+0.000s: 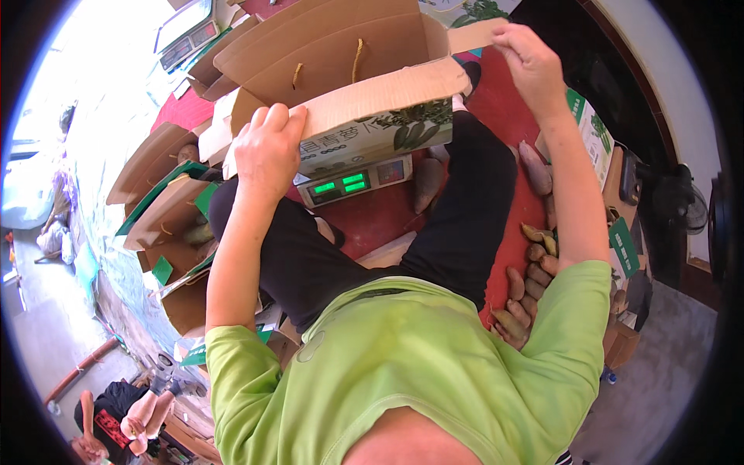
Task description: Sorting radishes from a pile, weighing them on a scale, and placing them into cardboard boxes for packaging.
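An open cardboard carton (376, 128), printed with vegetables on its front and strung with yellow cord handles, stands on a digital scale (360, 182) whose green display is lit. My left hand (267, 151) is closed over the near left corner of the carton, fingers curled on its front flap. Out at the right end, my right hand (531, 66) pinches the tip of a narrow side flap (474, 36). The front flap hides most of the carton's inside, so its contents cannot be made out.
Sweet potatoes (535, 287) lie heaped on the red mat (492, 101) at right, with a larger root (428, 184) between my legs. Several opened cartons (167, 225) line the left side. Another scale (186, 39) stands far left. At lower left a person (116, 418) sits.
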Action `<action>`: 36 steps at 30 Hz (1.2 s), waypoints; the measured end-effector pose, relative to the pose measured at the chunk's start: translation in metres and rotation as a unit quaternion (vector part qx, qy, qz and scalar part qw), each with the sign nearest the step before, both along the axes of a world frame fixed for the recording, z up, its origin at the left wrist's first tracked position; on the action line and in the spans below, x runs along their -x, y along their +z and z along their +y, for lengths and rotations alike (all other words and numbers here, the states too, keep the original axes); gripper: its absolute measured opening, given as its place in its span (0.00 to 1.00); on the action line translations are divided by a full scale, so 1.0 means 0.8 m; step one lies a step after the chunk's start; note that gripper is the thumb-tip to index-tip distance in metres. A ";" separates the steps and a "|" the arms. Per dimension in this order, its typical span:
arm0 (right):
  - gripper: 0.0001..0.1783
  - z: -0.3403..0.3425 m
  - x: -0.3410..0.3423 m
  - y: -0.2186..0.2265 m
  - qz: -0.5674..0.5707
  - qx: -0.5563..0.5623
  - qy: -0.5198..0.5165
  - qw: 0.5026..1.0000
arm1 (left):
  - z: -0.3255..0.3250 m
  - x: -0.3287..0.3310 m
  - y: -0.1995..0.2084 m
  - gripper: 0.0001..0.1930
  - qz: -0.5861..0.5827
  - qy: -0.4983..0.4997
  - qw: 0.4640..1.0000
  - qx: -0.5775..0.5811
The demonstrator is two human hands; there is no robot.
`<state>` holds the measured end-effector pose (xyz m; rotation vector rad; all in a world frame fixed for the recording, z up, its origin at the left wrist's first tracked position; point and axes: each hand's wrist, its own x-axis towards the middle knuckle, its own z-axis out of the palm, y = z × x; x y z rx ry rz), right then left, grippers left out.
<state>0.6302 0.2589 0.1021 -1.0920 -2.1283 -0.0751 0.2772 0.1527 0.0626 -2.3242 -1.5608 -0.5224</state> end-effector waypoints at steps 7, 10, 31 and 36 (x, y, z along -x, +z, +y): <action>0.05 0.009 -0.015 -0.035 0.028 -0.001 0.006 1.000 | 0.022 -0.013 -0.004 0.11 0.079 -0.033 0.996 -0.033; 0.05 0.014 -0.005 -0.030 0.044 0.024 -0.007 0.999 | 0.042 -0.008 0.000 0.11 0.076 -0.036 0.995 -0.057; 0.05 -0.036 -0.061 -0.144 0.017 0.158 -0.121 0.980 | -0.012 -0.050 -0.013 0.20 0.024 -0.035 0.985 0.169; 0.06 -0.074 -0.085 -0.166 0.033 0.172 -0.163 0.971 | -0.009 -0.028 -0.003 0.29 -0.142 -0.105 0.940 0.292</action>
